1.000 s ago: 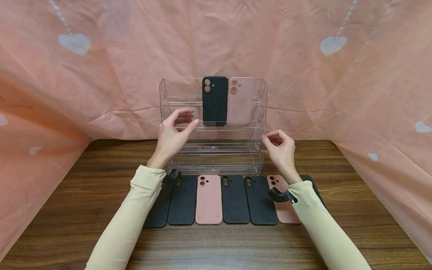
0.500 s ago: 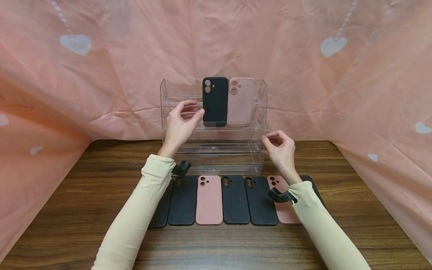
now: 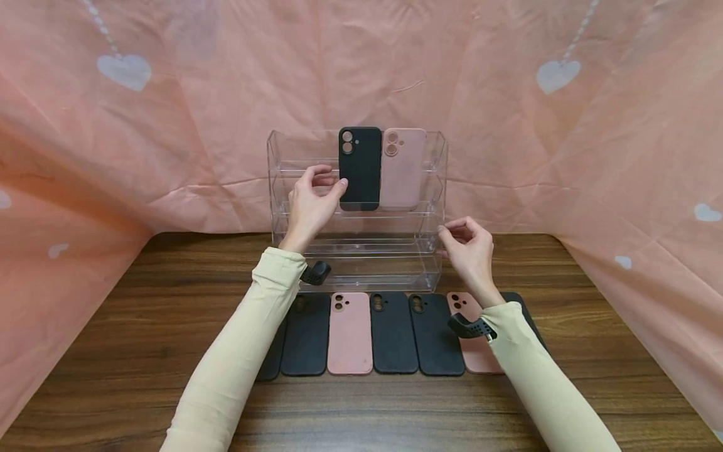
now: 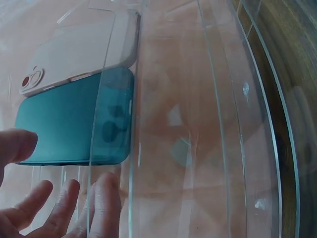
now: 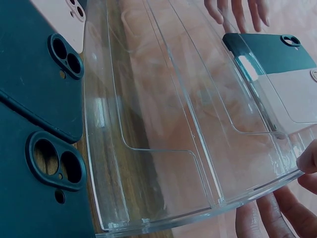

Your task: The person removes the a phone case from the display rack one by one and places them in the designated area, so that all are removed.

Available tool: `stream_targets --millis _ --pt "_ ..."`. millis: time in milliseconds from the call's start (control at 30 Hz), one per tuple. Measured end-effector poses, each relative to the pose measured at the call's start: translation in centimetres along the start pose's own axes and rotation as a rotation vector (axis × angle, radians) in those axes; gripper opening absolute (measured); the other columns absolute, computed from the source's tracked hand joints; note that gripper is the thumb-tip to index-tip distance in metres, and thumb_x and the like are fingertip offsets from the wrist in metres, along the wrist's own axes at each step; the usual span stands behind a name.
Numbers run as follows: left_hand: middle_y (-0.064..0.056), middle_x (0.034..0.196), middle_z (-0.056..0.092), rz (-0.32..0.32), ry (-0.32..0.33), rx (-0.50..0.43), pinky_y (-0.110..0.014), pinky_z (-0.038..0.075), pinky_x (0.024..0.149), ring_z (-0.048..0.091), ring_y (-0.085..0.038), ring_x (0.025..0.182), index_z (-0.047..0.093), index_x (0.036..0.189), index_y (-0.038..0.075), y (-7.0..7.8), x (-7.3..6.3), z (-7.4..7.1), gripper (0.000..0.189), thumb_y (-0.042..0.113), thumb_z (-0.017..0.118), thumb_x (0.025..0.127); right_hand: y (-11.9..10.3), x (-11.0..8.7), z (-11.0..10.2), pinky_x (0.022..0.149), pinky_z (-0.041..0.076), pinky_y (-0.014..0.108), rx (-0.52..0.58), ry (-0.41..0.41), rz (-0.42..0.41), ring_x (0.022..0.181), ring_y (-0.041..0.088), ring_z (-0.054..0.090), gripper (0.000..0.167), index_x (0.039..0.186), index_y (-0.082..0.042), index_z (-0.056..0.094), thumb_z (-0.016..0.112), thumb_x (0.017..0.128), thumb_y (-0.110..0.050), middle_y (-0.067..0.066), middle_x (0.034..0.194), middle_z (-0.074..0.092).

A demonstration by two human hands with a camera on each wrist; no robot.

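In the head view a black phone case point(image 3: 360, 169) and a pink phone case point(image 3: 403, 169) stand side by side in an upper tier of a clear, stepped display stand point(image 3: 367, 266). My left hand point(image 3: 312, 204) is at the black case's left side, thumb over its edge, fingers spread and loosely bent. The left wrist view shows that thumb point(image 4: 19, 143) overlapping the case's corner, with the other fingers point(image 4: 64, 203) apart below it. My right hand point(image 3: 470, 248) pinches the stand's right side edge; in the right wrist view its thumb point(image 5: 308, 159) lies on that edge.
A row of flat cases lies before the stand on the wooden table point(image 3: 361, 414): a pink case point(image 3: 350, 336), a black case point(image 3: 393, 336) and several others. My forearms partly cover the row's ends. A pink cloth point(image 3: 226, 113) hangs behind and at both sides.
My left hand has moved right and slightly up, from left of the black case to its edge. My right hand stays at the stand's side, and the cases have not moved.
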State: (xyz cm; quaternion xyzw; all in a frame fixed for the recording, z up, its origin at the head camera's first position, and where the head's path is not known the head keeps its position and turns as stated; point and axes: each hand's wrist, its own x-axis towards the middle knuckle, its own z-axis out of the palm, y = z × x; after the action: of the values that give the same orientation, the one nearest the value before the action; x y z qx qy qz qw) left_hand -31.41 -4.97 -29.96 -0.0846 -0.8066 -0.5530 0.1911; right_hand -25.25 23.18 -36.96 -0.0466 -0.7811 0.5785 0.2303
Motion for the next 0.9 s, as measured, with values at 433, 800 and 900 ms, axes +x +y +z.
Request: stream_targets --millis 433,800,900 --pt "-0.011 0.107 0.077 0.006 0.045 0.015 -0.029 0.056 0.076 0.077 -0.024 0.089 0.069 0.125 0.011 -0.2 0.1 0.9 0.035 0.026 0.071 0.093 -0.4 -0.3 0.0 0.063 0.064 0.028 0.015 -0.001 0.000 0.074 0.008 0.072 0.022 0.106 0.001 0.069 0.073 0.093 -0.017 -0.014 0.082 0.067" --pt "-0.014 0.107 0.076 0.033 0.057 -0.002 -0.028 0.057 0.074 0.077 -0.027 0.091 0.070 0.123 0.007 -0.1 0.0 1.0 0.032 0.019 0.072 0.094 -3.9 -1.9 -0.2 0.064 0.064 0.026 0.016 -0.022 0.002 0.073 0.005 0.071 0.020 0.105 0.007 0.068 0.069 0.094 -0.010 -0.013 0.080 0.067" --pt "-0.015 0.106 0.075 0.046 0.062 -0.011 -0.034 0.060 0.080 0.076 -0.027 0.092 0.070 0.122 0.006 -0.1 0.0 0.9 0.030 0.018 0.072 0.094 -3.6 -1.8 -0.1 0.064 0.064 0.027 0.010 -0.018 0.009 0.073 0.005 0.070 0.021 0.105 0.007 0.068 0.069 0.094 -0.010 -0.013 0.080 0.067"
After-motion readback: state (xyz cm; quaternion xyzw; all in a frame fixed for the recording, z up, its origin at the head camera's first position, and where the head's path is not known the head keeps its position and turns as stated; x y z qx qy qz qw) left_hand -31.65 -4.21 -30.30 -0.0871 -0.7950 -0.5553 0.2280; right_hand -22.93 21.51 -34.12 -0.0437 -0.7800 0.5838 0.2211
